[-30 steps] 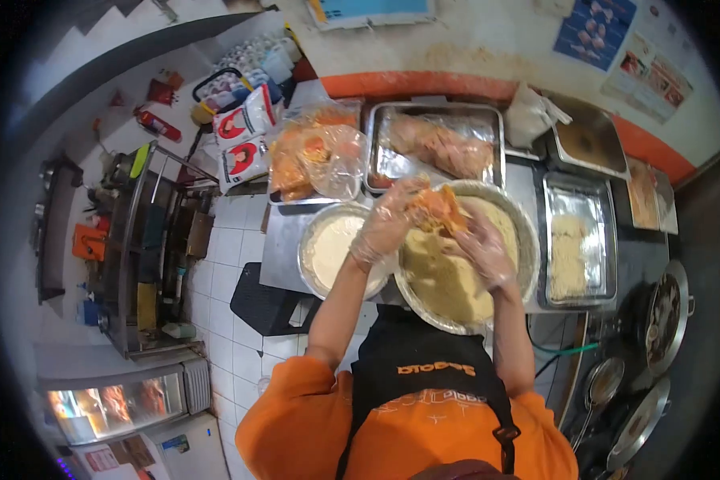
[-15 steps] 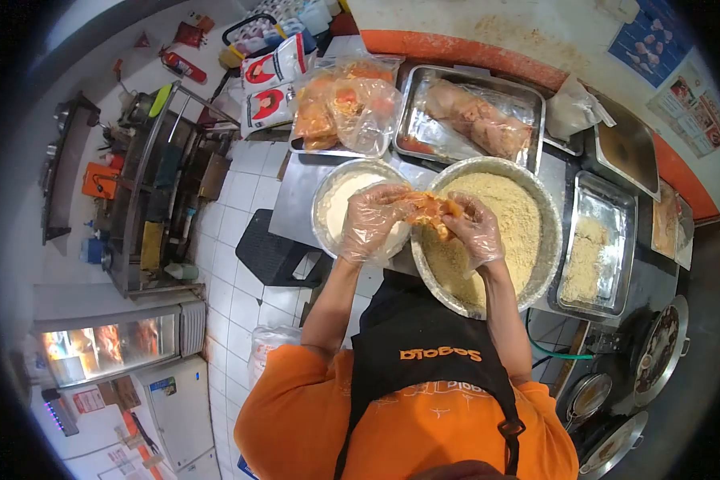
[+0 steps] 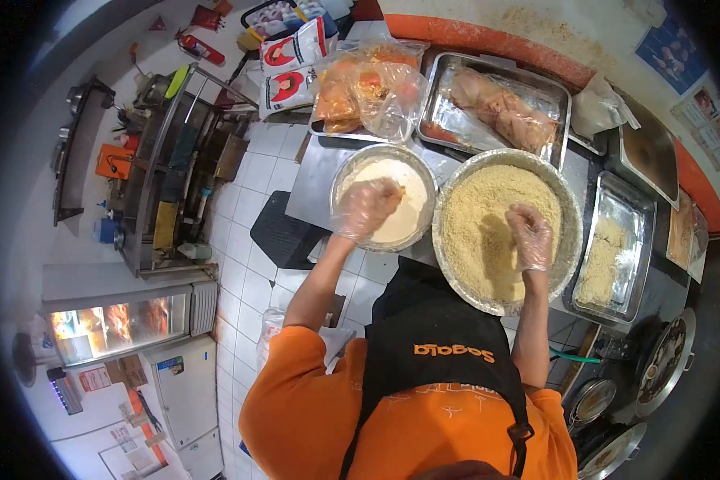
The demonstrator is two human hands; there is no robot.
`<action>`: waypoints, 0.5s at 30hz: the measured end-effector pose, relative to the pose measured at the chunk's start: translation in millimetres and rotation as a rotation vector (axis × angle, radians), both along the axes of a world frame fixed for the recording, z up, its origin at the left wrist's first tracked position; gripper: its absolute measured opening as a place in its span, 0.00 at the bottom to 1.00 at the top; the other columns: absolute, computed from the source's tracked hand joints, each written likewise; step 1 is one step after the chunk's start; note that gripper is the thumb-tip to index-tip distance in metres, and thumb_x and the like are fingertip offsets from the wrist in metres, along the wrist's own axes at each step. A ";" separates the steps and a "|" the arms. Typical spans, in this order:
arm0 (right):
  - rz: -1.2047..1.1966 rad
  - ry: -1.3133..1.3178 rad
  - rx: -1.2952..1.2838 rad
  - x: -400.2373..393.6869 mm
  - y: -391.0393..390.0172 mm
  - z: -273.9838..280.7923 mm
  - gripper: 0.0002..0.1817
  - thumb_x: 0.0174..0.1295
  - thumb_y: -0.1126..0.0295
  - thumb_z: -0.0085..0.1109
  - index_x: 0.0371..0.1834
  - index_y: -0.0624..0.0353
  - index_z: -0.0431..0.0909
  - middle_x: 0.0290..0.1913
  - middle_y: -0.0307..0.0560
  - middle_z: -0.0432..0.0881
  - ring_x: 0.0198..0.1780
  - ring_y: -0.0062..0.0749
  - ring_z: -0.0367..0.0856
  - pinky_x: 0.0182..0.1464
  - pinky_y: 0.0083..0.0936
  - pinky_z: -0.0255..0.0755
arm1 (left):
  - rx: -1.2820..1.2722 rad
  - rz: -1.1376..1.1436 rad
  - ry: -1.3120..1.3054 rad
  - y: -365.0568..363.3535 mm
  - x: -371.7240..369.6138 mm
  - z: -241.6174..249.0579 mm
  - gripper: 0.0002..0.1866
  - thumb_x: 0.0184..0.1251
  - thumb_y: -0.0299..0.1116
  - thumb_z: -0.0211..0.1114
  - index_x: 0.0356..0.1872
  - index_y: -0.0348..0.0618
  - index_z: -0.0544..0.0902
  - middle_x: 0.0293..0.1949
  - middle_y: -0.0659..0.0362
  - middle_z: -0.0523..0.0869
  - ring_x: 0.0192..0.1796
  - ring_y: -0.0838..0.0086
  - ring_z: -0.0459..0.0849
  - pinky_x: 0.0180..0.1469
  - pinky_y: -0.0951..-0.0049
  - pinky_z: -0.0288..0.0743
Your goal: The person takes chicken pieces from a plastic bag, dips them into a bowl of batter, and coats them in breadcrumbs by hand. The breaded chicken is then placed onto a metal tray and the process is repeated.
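Note:
My left hand (image 3: 368,211), in a clear plastic glove, is over the bowl of white batter (image 3: 390,230). Its closed fingers hold an orange piece of meat (image 3: 401,192), of which only a small part shows. My right hand (image 3: 530,232), also gloved, hovers above the large round basin of pale yellow crumbs (image 3: 474,188). Its fingers are curled together, and nothing shows between them.
Behind the bowls lie a tray with bags of orange meat (image 3: 348,100) and a metal tray with a wrapped pale meat roll (image 3: 500,108). To the right are a tray of crumb-coated pieces (image 3: 602,260) and large pans (image 3: 666,360). A dark stool (image 3: 284,232) stands left.
My hands have moved apart. The orange meat went left with my left hand to the batter bowl; my right hand let go of it and is over the crumbs. The view has shifted slightly.

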State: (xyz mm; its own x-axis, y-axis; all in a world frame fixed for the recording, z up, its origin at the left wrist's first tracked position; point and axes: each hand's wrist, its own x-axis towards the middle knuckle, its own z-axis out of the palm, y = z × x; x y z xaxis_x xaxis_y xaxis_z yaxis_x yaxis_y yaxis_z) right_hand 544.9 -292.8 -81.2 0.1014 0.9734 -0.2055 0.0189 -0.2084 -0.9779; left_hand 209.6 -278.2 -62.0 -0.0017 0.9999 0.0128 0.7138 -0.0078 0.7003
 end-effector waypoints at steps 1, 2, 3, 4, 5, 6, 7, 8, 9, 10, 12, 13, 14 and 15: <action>-0.041 -0.032 0.064 6.6 0.3 -11.4 0.11 0.63 0.69 0.70 0.45 0.62 0.84 0.38 0.40 0.85 0.39 0.20 0.81 0.36 0.18 0.75 | 0.037 -0.109 0.107 -1.8 -4.4 -26.6 0.08 0.58 0.35 0.71 0.36 0.46 0.88 0.32 0.49 0.89 0.33 0.62 0.89 0.37 0.62 0.81; -0.084 -0.066 0.130 4.7 0.9 -6.2 0.10 0.64 0.67 0.70 0.43 0.61 0.85 0.38 0.38 0.85 0.39 0.19 0.81 0.35 0.17 0.73 | 0.075 -0.219 0.213 -2.1 -2.5 -33.9 0.07 0.58 0.36 0.71 0.35 0.46 0.88 0.31 0.48 0.88 0.33 0.59 0.89 0.37 0.61 0.81; -0.106 -0.120 -0.036 8.0 -2.8 3.8 0.11 0.64 0.66 0.71 0.44 0.60 0.86 0.38 0.36 0.85 0.38 0.18 0.80 0.35 0.17 0.72 | 0.023 -0.232 0.437 -6.5 -0.7 -41.4 0.10 0.61 0.40 0.73 0.38 0.46 0.88 0.33 0.50 0.90 0.32 0.66 0.90 0.38 0.62 0.82; -0.108 -0.121 -0.037 12.1 -3.6 7.4 0.11 0.64 0.66 0.71 0.44 0.60 0.86 0.38 0.36 0.85 0.38 0.18 0.80 0.35 0.17 0.72 | 0.022 -0.235 0.436 -7.5 0.1 -35.4 0.10 0.61 0.40 0.73 0.38 0.46 0.88 0.33 0.50 0.90 0.32 0.66 0.90 0.38 0.62 0.82; -0.087 -0.135 -0.131 17.8 -2.9 8.5 0.16 0.63 0.63 0.72 0.49 0.60 0.85 0.41 0.39 0.86 0.38 0.19 0.81 0.38 0.19 0.73 | -0.056 -0.155 0.278 -6.3 0.7 -21.1 0.10 0.59 0.39 0.72 0.36 0.46 0.89 0.32 0.50 0.90 0.33 0.64 0.90 0.38 0.61 0.82; -0.067 -0.147 -0.228 21.9 -3.5 11.1 0.20 0.62 0.61 0.73 0.53 0.61 0.84 0.43 0.42 0.87 0.39 0.21 0.82 0.41 0.21 0.74 | -0.137 -0.076 0.120 -5.8 -0.4 -6.9 0.09 0.58 0.39 0.72 0.35 0.47 0.89 0.30 0.50 0.89 0.34 0.61 0.90 0.38 0.60 0.82; -0.072 -0.148 -0.232 22.9 -4.6 21.4 0.20 0.62 0.61 0.73 0.53 0.61 0.84 0.43 0.42 0.87 0.39 0.21 0.82 0.41 0.21 0.74 | -0.231 0.030 -0.102 -1.5 -8.5 5.5 0.12 0.57 0.41 0.74 0.35 0.44 0.89 0.29 0.48 0.89 0.33 0.59 0.90 0.39 0.60 0.82; 0.007 -0.220 -0.201 21.9 -4.3 35.6 0.31 0.58 0.56 0.75 0.62 0.59 0.78 0.48 0.49 0.86 0.43 0.28 0.84 0.46 0.27 0.76 | -0.234 0.028 -0.104 4.4 -20.3 7.6 0.12 0.57 0.41 0.74 0.35 0.44 0.89 0.29 0.48 0.89 0.33 0.59 0.90 0.39 0.60 0.82; 0.089 -0.291 -0.170 18.7 -3.4 43.3 0.42 0.54 0.52 0.76 0.70 0.58 0.72 0.53 0.56 0.85 0.47 0.35 0.85 0.52 0.32 0.77 | -0.197 0.097 -0.083 11.2 -32.0 9.4 0.14 0.56 0.43 0.74 0.34 0.42 0.89 0.29 0.46 0.89 0.33 0.57 0.90 0.39 0.59 0.82; 0.091 -0.292 -0.171 14.3 -0.9 42.8 0.42 0.54 0.52 0.76 0.70 0.58 0.72 0.53 0.56 0.85 0.47 0.35 0.85 0.52 0.32 0.77 | -0.159 0.169 -0.062 17.7 -38.4 9.7 0.17 0.55 0.45 0.75 0.33 0.39 0.89 0.29 0.43 0.88 0.33 0.55 0.90 0.39 0.58 0.82; 0.355 -0.882 0.189 3.2 5.2 37.9 0.58 0.47 0.46 0.78 0.80 0.51 0.55 0.69 0.64 0.71 0.60 0.49 0.80 0.63 0.45 0.73 | -0.148 0.163 0.105 29.2 -45.1 -17.8 0.17 0.53 0.45 0.78 0.33 0.40 0.89 0.29 0.44 0.88 0.31 0.58 0.89 0.39 0.62 0.82; 0.352 -0.879 0.193 -6.4 6.9 34.2 0.58 0.47 0.46 0.78 0.80 0.51 0.55 0.69 0.64 0.71 0.60 0.49 0.80 0.63 0.45 0.73 | -0.133 0.150 0.275 32.6 -47.9 -33.6 0.19 0.51 0.45 0.81 0.34 0.40 0.89 0.29 0.45 0.89 0.30 0.60 0.88 0.38 0.66 0.82; 0.461 -1.133 0.257 -17.5 7.2 29.6 0.59 0.45 0.49 0.78 0.80 0.53 0.54 0.71 0.65 0.67 0.66 0.51 0.74 0.69 0.44 0.67 | -0.129 0.147 0.279 31.3 -47.5 -44.9 0.19 0.51 0.45 0.81 0.34 0.40 0.89 0.29 0.45 0.89 0.30 0.60 0.88 0.38 0.66 0.82; 0.567 -1.386 0.317 -24.6 6.3 27.3 0.61 0.43 0.52 0.79 0.80 0.55 0.53 0.73 0.67 0.62 0.72 0.54 0.68 0.75 0.43 0.61 | -0.118 0.118 0.405 29.6 -46.1 -56.3 0.18 0.50 0.44 0.81 0.33 0.40 0.89 0.29 0.45 0.89 0.30 0.58 0.88 0.39 0.66 0.82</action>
